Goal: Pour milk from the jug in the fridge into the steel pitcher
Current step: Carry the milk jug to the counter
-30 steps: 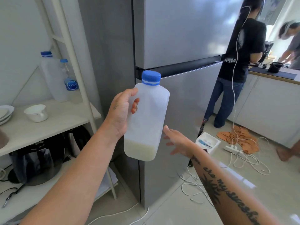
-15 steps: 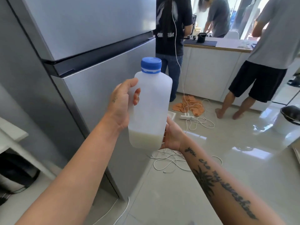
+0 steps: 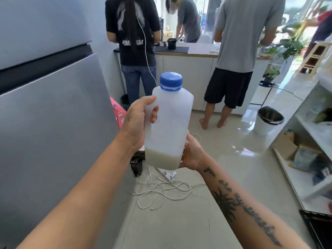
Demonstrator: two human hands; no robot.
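Note:
I hold a translucent white milk jug [image 3: 170,121] upright in front of me, its blue cap [image 3: 171,81] screwed on and a little milk in its bottom. My left hand [image 3: 137,123] wraps the jug's left side. My right hand [image 3: 191,153] cups its lower right corner and base. The grey fridge [image 3: 50,105] stands at my left with both doors closed. No steel pitcher is in view.
Three people stand at a white counter [image 3: 194,53] ahead with their backs to me. Tangled white cables [image 3: 161,191] lie on the tiled floor below the jug. A white bin [image 3: 268,121] and a shelf unit [image 3: 309,150] stand on the right.
My view has swung right, away from the fridge and the left shelf toward the room. My right hand came up and took hold of the jug's bottom.

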